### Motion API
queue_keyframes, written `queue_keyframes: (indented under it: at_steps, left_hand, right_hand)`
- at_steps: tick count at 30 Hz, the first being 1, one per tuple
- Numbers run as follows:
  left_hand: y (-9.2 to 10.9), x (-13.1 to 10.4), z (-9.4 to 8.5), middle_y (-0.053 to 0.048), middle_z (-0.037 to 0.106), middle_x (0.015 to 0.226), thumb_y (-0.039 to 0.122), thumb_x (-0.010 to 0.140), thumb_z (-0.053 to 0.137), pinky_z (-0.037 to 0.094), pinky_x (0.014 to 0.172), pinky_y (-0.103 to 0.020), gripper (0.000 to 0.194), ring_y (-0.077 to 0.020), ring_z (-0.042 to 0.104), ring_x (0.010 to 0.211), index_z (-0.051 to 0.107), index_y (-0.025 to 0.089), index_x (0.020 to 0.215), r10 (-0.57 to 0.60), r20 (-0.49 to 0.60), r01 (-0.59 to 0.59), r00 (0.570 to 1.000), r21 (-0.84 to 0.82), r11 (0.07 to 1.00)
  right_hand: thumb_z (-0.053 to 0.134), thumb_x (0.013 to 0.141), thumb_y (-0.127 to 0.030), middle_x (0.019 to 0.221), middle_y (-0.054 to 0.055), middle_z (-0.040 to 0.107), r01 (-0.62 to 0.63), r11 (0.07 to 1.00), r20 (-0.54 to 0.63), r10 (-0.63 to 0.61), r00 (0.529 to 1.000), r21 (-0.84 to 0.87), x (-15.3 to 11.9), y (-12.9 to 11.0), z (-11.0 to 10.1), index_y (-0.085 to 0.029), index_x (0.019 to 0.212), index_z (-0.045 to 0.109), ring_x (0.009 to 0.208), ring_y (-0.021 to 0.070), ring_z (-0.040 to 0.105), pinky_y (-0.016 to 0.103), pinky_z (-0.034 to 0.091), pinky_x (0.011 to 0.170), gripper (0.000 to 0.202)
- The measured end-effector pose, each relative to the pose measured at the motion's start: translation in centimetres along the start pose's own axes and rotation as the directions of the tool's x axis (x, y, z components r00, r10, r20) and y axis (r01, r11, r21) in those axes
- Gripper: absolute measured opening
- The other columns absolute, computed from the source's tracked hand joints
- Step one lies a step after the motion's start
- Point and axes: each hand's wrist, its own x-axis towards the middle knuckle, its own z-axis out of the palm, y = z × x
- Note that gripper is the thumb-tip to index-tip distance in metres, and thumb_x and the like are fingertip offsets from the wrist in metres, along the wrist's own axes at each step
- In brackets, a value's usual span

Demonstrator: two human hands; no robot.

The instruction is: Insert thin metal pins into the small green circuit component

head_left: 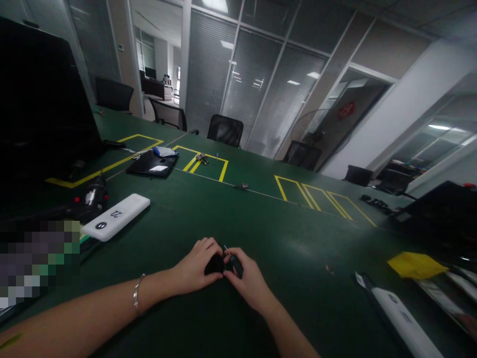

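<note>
My left hand (199,263), with a silver bangle at its wrist, is closed around a small black object (213,265). Fingers and thumb curl over it, so its kind is hidden. Close beside it, my right hand (249,278) grips a small dark rounded piece (235,266) between thumb and fingers. A thin metal shaft or pin points up and left from this piece. The two held things nearly meet; whether they touch, I cannot tell. Both hands are low over the green table (261,223).
A white power bank (117,216) marked 22 lies left, near a black tool (95,196). Behind are a black folder (153,163) and small metal items (202,158). On the right are another white device (404,318) and a yellow item (415,264). Yellow tape marks the table.
</note>
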Motion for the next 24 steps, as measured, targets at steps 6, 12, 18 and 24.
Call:
queue_keyframes:
  at_steps: [6,12,18,24]
  left_hand:
    - [-1.5,0.6,-0.1,-0.003,0.058,0.107,0.010,0.076,0.063,0.044,0.077,-0.032,0.042,-0.0189,0.057,0.089,0.054,0.025,0.114,-0.091,0.002,0.083,0.996,-0.432,0.898]
    - [-1.6,1.0,0.1,0.000,0.066,0.089,0.010,0.075,0.064,0.044,0.072,-0.030,0.040,-0.0169,0.061,0.080,0.051,0.021,0.111,-0.080,0.120,0.139,0.990,-0.662,0.736]
    - [-1.7,0.6,0.3,-0.001,0.066,0.090,0.016,0.075,0.068,0.045,0.071,-0.030,0.041,-0.0176,0.062,0.081,0.052,0.022,0.112,-0.085,0.102,0.131,0.991,-0.639,0.758]
    - [-1.1,0.4,-0.1,0.001,0.064,0.083,0.013,0.075,0.067,0.043,0.066,-0.026,0.038,-0.0140,0.057,0.071,0.053,0.019,0.111,-0.084,0.070,0.109,0.994,-0.617,0.779]
  right_hand:
    - [0.062,0.077,-0.014,0.094,0.004,0.063,0.073,0.990,-0.241,-0.041,0.970,0.125,-0.1,0.7,0.4,-0.020,0.102,0.057,0.090,0.0211,0.061,0.031,0.047,0.081,0.026]
    - [0.063,0.077,-0.015,0.094,0.005,0.061,0.142,0.969,-0.381,-0.056,0.923,0.203,0.3,0.1,2.0,-0.020,0.103,0.056,0.083,0.0202,0.061,0.028,0.049,0.073,0.027]
    - [0.062,0.076,-0.015,0.092,0.004,0.061,0.121,0.961,-0.323,-0.036,0.946,0.247,0.4,-1.0,2.7,-0.021,0.103,0.055,0.085,0.0211,0.061,0.031,0.050,0.076,0.028]
    - [0.061,0.077,-0.012,0.095,0.005,0.060,0.152,0.971,-0.341,-0.082,0.937,0.186,0.5,-0.4,3.3,-0.021,0.104,0.056,0.093,0.0219,0.060,0.032,0.049,0.081,0.029]
